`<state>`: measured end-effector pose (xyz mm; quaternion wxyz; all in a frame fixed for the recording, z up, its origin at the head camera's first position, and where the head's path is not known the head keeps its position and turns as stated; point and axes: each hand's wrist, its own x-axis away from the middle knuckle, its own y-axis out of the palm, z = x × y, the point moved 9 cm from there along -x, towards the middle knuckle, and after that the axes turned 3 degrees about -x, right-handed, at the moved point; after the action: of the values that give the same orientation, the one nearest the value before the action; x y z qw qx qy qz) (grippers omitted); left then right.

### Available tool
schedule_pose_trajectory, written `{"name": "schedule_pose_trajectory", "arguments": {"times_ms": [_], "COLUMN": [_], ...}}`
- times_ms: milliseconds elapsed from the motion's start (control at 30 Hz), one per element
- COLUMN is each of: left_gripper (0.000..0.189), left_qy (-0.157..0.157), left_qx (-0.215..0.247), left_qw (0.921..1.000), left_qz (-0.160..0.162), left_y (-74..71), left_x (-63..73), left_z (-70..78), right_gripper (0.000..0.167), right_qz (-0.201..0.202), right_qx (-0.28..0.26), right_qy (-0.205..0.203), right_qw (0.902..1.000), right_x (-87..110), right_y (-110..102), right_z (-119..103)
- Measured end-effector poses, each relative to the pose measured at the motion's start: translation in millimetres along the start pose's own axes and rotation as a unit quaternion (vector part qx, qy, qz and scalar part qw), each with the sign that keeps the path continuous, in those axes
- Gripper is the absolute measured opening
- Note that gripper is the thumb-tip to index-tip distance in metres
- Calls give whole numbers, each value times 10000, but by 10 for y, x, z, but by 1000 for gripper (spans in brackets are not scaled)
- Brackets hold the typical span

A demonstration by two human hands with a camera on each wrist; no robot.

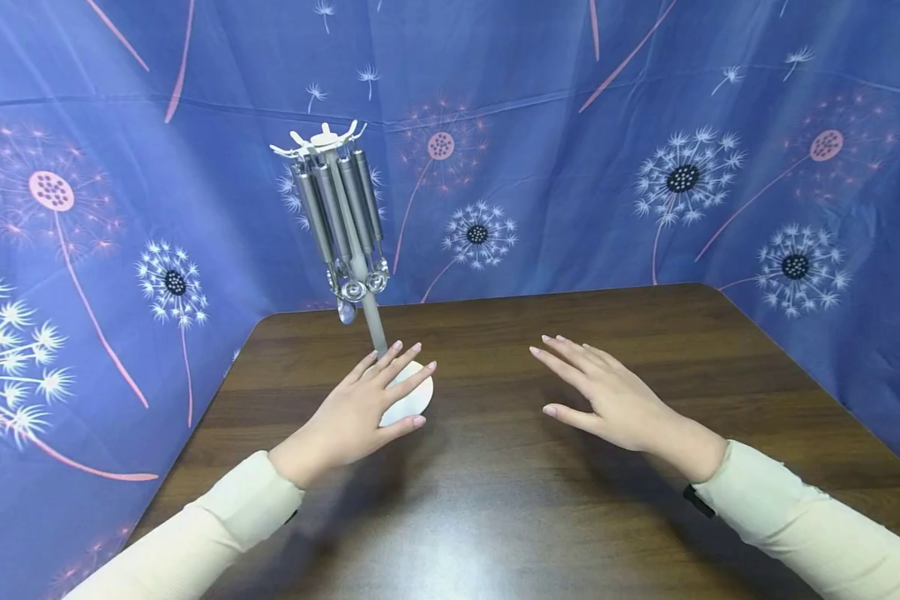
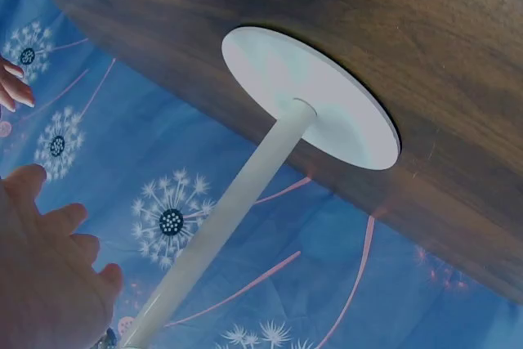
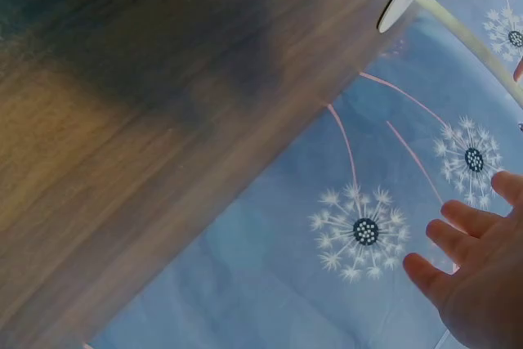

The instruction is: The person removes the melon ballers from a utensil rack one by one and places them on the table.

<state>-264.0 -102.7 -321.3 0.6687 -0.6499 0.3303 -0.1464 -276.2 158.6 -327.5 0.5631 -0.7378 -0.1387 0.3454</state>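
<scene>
A white stand (image 1: 372, 321) with a round base (image 1: 412, 398) is on the table, left of the middle. From the arms of its hooked top (image 1: 322, 142) hang several utensils with grey handles (image 1: 354, 204); their shiny metal heads (image 1: 355, 289) point down. My left hand (image 1: 360, 408), fingers straight and spread, is held over the table and overlaps part of the base in the head view. On the other side, my right hand (image 1: 607, 396) reaches forward with extended fingers and holds nothing. Both palms face down or inward, apart from the stand's pole (image 2: 229, 202).
The dark wooden table (image 1: 495, 483) has rounded far corners. Behind it and along both sides hangs a blue cloth (image 1: 555, 200) printed with dandelions. Cream sleeves (image 1: 787, 508) cover both forearms, and a dark band (image 1: 697, 500) shows beneath the right cuff.
</scene>
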Motion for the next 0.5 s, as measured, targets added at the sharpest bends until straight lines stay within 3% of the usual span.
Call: {"name": "schedule_pose_trajectory", "arguments": {"times_ms": [500], "left_gripper": [72], "left_qy": [229], "left_qx": [374], "left_qw": [9983], "left_qz": [371], "left_y": [-303], "left_x": [32], "left_z": [-47], "right_gripper": [70], "right_qz": [501], "right_qx": [-529], "right_qy": [-293], "right_qw": [9969], "right_x": [-263], "right_y": [-221], "right_z": [-117]}}
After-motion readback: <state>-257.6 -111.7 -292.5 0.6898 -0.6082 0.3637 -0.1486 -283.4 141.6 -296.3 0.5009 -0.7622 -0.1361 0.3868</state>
